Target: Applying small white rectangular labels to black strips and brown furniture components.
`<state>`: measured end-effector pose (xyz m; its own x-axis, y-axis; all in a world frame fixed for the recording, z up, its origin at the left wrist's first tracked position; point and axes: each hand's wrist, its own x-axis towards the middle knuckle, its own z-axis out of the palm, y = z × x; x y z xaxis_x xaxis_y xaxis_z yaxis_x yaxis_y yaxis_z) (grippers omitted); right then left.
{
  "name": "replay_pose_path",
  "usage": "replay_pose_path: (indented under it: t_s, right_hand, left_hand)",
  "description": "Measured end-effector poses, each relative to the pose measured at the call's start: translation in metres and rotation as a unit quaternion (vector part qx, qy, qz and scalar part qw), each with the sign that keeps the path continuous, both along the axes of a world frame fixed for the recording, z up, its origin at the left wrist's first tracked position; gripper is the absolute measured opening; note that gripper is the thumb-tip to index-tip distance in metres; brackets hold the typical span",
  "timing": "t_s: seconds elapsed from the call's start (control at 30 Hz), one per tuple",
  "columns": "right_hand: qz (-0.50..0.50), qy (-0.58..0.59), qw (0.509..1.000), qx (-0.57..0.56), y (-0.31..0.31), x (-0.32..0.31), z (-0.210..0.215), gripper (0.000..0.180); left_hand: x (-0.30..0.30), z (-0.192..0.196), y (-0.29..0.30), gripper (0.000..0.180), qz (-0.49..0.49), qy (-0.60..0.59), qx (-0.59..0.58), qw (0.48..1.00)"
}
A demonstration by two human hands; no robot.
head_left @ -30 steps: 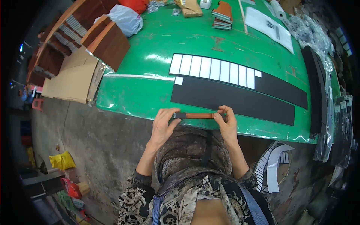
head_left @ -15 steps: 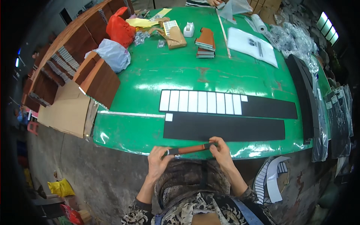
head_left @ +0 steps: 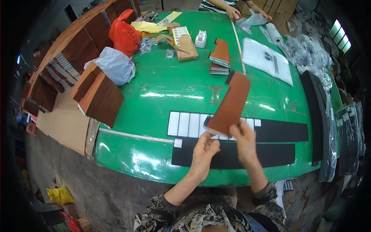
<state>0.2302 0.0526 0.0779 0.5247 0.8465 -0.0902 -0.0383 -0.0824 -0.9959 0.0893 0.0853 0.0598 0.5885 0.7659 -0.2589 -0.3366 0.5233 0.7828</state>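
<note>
Between my hands a brown wood-look panel with dark end strips [head_left: 232, 102] is held up, tilted, over the green table. My left hand [head_left: 205, 152] pinches its lower left corner, fingers closed. At the lower right edge my right hand [head_left: 245, 141], slightly blurred, has thumb and fingers closed on it. Beneath lies a long black strip [head_left: 284, 130] carrying a row of white labels, partly covered by the panel and hand. Nearer me a second black strip [head_left: 266, 154] has one small white label at its left end. Several similar brown panels [head_left: 220, 54] are stacked beyond.
Brown panels [head_left: 100, 96] stand on cardboard at left, near a white bag [head_left: 114, 65] and a red bag [head_left: 125, 36]. A tape dispenser [head_left: 201, 38], paper packet [head_left: 187, 50] and plastic bags [head_left: 266, 60] lie farther back. At the far edge another person's hands [head_left: 233, 12] handle plastic.
The panel has gone from edge-on near my body to raised over the table, its broad brown face showing. Both hands moved forward. The other person's hands have come further into view.
</note>
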Motion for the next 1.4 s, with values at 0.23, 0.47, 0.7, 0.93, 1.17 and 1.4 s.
replay_pose_path:
  t_s: [0.23, 0.47, 0.7, 0.93, 1.17, 1.4]
  right_hand:
    - [-0.061, -0.146, 0.987, -0.008, 0.174, 0.136, 0.008, 0.046]
    - [-0.103, -0.165, 0.98, -0.05, 0.264, 0.185, -0.028, 0.038]
    - [-0.093, -0.386, 0.917, -0.033, 0.252, 0.214, -0.044, 0.035]
    - [-0.055, -0.318, 0.947, -0.013, 0.15, 0.147, -0.03, 0.029]
    - [0.04, -0.237, 0.969, -0.055, 0.029, 0.128, -0.042, 0.019]
    - [0.034, -0.193, 0.981, 0.002, -0.025, 0.08, -0.029, 0.019]
  left_hand:
    - [-0.055, -0.006, 0.014, 0.025, -0.011, 0.1, 0.042, 0.994]
    - [-0.125, -0.015, 0.04, 0.018, 0.137, 0.172, 0.069, 0.973]
    - [-0.175, 0.018, 0.09, 0.015, 0.191, 0.373, 0.334, 0.844]
    - [-0.251, 0.07, 0.226, 0.028, 0.347, 0.651, 0.572, 0.359]
    - [-0.259, 0.07, 0.248, 0.059, 0.15, 0.746, 0.494, 0.421]
    - [-0.268, 0.065, 0.255, 0.068, 0.152, 0.755, 0.488, 0.411]
